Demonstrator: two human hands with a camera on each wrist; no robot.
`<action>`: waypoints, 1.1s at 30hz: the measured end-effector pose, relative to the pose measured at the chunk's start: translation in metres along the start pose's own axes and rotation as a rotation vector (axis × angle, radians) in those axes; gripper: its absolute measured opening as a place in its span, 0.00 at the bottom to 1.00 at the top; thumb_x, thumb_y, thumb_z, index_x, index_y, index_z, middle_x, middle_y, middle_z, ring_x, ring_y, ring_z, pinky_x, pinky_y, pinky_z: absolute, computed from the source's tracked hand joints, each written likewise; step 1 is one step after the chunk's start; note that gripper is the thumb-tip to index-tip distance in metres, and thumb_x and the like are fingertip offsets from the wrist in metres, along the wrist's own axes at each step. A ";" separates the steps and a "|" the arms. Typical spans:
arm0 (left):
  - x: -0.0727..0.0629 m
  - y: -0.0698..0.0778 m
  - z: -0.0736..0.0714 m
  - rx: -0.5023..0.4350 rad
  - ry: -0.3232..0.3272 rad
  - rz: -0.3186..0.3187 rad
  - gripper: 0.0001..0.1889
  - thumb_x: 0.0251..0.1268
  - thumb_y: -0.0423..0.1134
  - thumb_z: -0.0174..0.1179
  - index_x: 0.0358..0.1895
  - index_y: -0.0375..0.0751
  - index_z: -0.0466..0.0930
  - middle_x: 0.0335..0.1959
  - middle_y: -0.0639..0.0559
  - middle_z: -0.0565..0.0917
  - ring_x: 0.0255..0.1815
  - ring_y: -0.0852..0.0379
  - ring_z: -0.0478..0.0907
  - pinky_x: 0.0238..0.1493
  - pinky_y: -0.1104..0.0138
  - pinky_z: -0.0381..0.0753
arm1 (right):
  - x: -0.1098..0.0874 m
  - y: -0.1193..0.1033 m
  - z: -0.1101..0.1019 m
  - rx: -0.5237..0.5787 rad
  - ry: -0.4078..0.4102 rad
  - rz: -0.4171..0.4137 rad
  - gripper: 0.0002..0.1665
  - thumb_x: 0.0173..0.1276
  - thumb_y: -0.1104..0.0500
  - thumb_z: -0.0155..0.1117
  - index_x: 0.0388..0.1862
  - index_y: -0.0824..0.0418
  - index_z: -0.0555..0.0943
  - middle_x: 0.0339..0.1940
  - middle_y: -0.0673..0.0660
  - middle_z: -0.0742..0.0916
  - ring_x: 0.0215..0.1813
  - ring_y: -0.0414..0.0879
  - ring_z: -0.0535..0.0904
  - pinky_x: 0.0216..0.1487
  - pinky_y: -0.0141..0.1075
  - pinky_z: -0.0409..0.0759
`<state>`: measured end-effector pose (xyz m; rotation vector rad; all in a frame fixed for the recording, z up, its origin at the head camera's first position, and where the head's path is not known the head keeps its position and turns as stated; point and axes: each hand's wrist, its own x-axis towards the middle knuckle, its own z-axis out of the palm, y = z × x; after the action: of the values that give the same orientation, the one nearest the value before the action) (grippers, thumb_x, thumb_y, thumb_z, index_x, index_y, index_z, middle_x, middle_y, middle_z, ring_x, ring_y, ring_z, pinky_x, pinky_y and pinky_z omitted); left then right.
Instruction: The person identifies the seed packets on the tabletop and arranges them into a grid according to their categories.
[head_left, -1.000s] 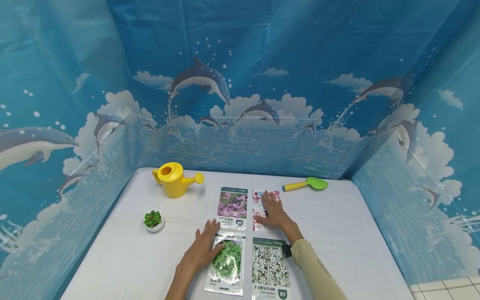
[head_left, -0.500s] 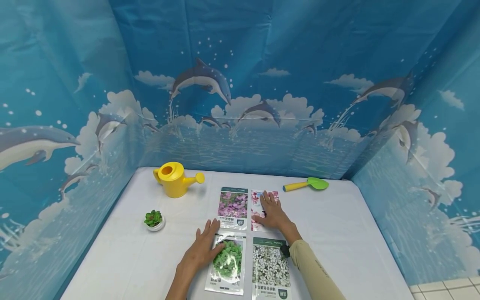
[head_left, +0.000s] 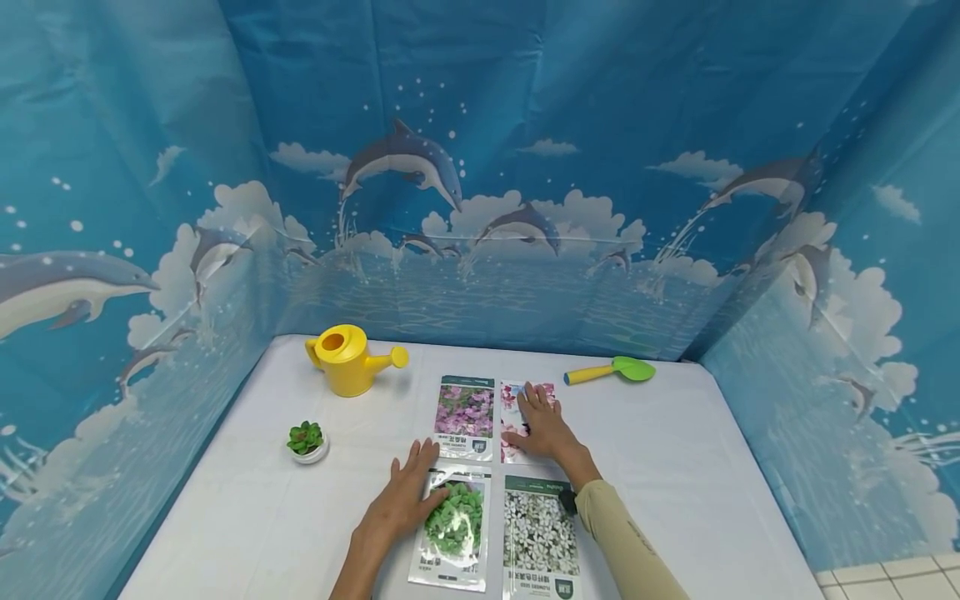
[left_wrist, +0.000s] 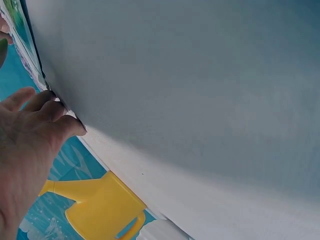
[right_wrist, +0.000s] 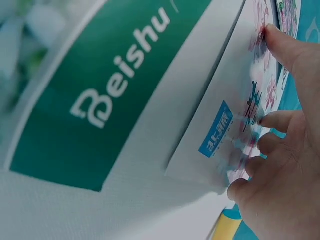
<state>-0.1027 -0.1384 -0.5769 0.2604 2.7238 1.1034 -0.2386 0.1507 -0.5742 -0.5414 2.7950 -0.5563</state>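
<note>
Four flat seed packets lie in two rows in the head view. My right hand point(head_left: 546, 427) is spread over the pink blossom packet point(head_left: 512, 454), its fingertips and thumb pressing the printed face. Level with it on the left lies the purple-flower packet point(head_left: 465, 412). Nearer me, my left hand point(head_left: 403, 497) rests with straight fingers at the left edge of the green-leaf packet point(head_left: 454, 525), the thumb over its upper left part. To that packet's right is the white-flower packet point(head_left: 542, 533), partly under my right wrist in this view. The left wrist view shows loosely bent fingertips at the table surface.
A yellow watering can point(head_left: 349, 367) stands at the back left of the white table point(head_left: 675, 475). In front of it is a small potted succulent point(head_left: 306, 442). A toy trowel point(head_left: 611, 369) lies at the back right. Dolphin-print curtains point(head_left: 480, 292) enclose the table's back and sides.
My right hand and the pink blossom packet have shifted slightly left, closer to the purple-flower packet. The left hand stays in place.
</note>
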 end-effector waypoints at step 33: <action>-0.043 0.032 0.034 0.138 -0.125 0.103 0.51 0.66 0.56 0.75 0.87 0.44 0.59 0.90 0.42 0.53 0.89 0.36 0.46 0.83 0.33 0.52 | -0.173 -0.050 0.050 0.140 -0.078 -0.007 0.57 0.77 0.38 0.68 0.86 0.73 0.58 0.89 0.72 0.56 0.88 0.73 0.45 0.80 0.77 0.49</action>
<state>-0.0504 -0.1033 -0.5735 0.4779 2.7034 0.8920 -0.0524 0.1606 -0.5713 -0.5319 2.6569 -0.7101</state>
